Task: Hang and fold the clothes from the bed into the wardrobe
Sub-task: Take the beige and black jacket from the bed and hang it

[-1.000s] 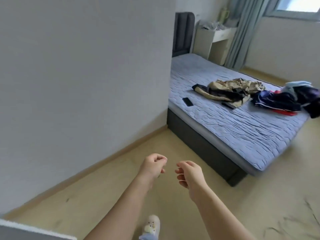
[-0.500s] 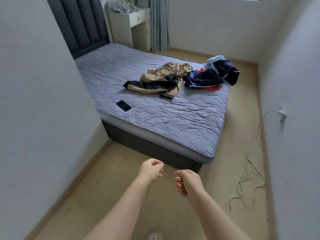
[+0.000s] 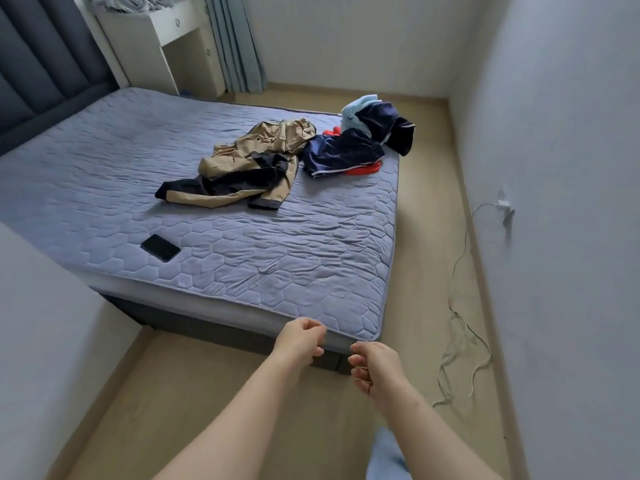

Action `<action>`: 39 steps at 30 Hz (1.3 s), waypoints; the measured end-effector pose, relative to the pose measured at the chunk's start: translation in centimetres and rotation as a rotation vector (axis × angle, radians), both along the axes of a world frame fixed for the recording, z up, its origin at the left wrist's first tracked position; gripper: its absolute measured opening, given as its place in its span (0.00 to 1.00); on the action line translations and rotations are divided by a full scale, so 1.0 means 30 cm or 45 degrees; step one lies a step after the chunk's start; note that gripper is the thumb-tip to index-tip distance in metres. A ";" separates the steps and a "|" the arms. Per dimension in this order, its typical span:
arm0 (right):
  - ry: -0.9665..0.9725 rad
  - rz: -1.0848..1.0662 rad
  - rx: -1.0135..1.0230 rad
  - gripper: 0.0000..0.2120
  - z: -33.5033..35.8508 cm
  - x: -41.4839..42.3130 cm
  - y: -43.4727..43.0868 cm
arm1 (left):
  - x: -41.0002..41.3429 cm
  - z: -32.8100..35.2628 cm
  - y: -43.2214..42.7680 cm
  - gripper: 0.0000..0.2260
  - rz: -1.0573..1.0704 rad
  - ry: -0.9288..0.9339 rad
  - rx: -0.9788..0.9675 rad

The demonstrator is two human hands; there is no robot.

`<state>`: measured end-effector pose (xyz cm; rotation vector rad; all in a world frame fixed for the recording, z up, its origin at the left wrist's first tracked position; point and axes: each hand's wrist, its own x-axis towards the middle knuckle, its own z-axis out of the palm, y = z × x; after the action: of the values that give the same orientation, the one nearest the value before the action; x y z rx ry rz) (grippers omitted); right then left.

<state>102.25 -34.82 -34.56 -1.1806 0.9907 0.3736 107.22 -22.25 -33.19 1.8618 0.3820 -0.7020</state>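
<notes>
- The clothes lie on the bed (image 3: pixel 277 258), well beyond both hands and towards its far right corner.
- A tan and black jacket (image 3: pixel 242 168) is spread crumpled, far ahead of the left hand (image 3: pixel 299 342).
- Just right of the jacket sits a heap: a navy garment (image 3: pixel 341 152) on top of a red garment (image 3: pixel 363 170), with a light blue garment (image 3: pixel 356 109) at the far end. A dark sleeve of the heap hangs over the bed's edge.
- The left hand hovers in front of the bed's near right corner, fingers loosely curled, holding nothing.
- The right hand (image 3: pixel 375 367) hovers just beside it, apart from it, fingers loosely curled too, and holds nothing.
- A black phone (image 3: pixel 160 247) lies flat on the bed, ahead and to the left of the left hand, well apart from the clothes.
- A pale cable (image 3: pixel 460 344) trails over the floor to the right of the right hand, running up to a charger (image 3: pixel 504 206) on the wall.
- Far ahead to the left stand a dark padded headboard (image 3: pixel 41 64), a white bench (image 3: pixel 166 26) and a grey-blue curtain (image 3: pixel 235 46).
</notes>
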 end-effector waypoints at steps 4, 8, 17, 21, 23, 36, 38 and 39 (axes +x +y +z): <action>0.000 0.032 0.045 0.08 -0.010 0.219 -0.240 | 0.185 -0.012 -0.228 0.05 0.074 0.024 -0.027; -0.042 0.022 -0.017 0.09 0.021 0.432 -0.508 | 0.357 0.009 -0.457 0.06 0.162 0.074 -0.086; 0.029 0.097 -0.017 0.08 0.015 0.828 -0.834 | 0.760 -0.026 -0.789 0.07 0.261 0.142 -0.058; 0.022 0.114 -0.053 0.09 -0.009 1.080 -0.930 | 1.006 -0.074 -0.904 0.08 0.303 0.158 -0.136; -0.002 0.137 -0.045 0.08 -0.007 1.223 -0.964 | 1.146 -0.083 -0.954 0.08 0.300 0.144 -0.159; 0.030 0.380 -0.085 0.08 -0.036 2.098 -1.153 | 1.973 -0.042 -1.075 0.08 0.408 0.107 -0.024; 0.035 0.447 -0.097 0.07 -0.070 2.256 -1.187 | 2.107 -0.062 -1.112 0.09 0.458 0.106 -0.025; 0.042 0.479 -0.101 0.06 -0.090 2.334 -1.203 | 2.176 -0.072 -1.132 0.09 0.487 0.104 -0.026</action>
<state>172.25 -70.92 -37.26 -1.4398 0.8148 0.6574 172.49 -56.20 -35.37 1.6784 0.7575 -0.5173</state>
